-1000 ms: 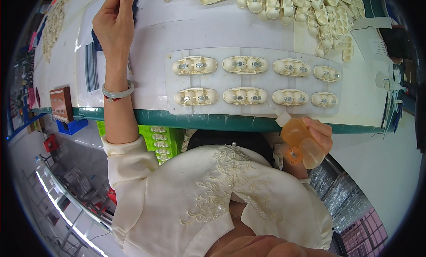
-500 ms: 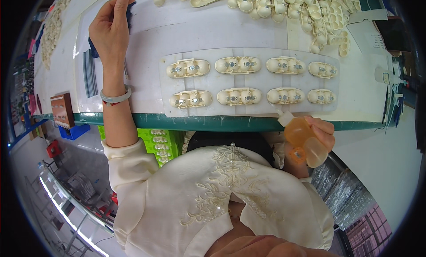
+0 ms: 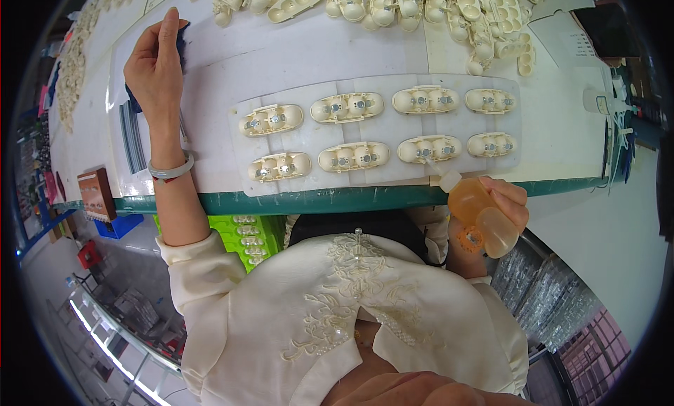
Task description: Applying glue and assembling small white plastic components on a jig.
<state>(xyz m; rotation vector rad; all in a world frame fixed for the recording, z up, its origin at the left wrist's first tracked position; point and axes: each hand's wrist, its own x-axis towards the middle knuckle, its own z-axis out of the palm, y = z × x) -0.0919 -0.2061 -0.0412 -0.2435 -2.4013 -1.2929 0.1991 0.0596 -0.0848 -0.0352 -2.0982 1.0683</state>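
My right hand (image 3: 511,204) is closed around a squeeze bottle (image 3: 472,204) of amber liquid, tilted with its white cap and thin nozzle toward the board. The nozzle tip is at the lower edge of a cream plastic housing (image 3: 428,149), third from the left in the near row; whether they touch, I cannot tell. Several such housings with small metal parts stand in two rows on a translucent white board (image 3: 351,135). Over a dark blue cloth (image 3: 184,41) at the left, my left hand (image 3: 154,65) has its fingers curled; what they hold, if anything, is hidden.
A heap of cream plastic parts (image 3: 449,6) lies along the far side of the table. Grey strips (image 3: 131,139) lie by my left wrist. A brown block (image 3: 96,194) sits near the left edge, and a green tray (image 3: 228,230) is below the table. A dark phone-like object (image 3: 607,30) lies far right.
The view has shifted, so the board appears farther left. The nozzle tip has come closer to the third near housing. My left hand keeps its curled pose over the cloth.
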